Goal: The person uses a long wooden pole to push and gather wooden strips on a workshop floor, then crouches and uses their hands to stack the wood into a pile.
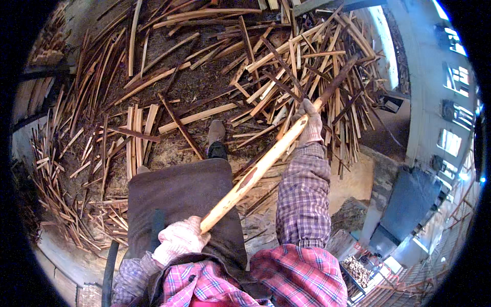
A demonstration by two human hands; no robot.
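A long wooden pole [271,157] slants across the view, from the front of my body up to the far right. Its near part is pale and bare with a few dark patches, while dark bark covers the far part. My left hand [179,239], in a light knitted glove, is closed at the near end, in front of the brown apron [179,197]. Farther up, my right hand [309,124], also gloved, wraps around the pole where pale wood meets bark. The far tip lies over a heap of split wood strips [317,66].
Loose strips and bark litter the floor on the left and ahead, some around my shoe [217,132]. A short bundle of pale slats [138,130] lies left of it. At the right stands a grey machine housing [409,199], beneath a pale wall with windows.
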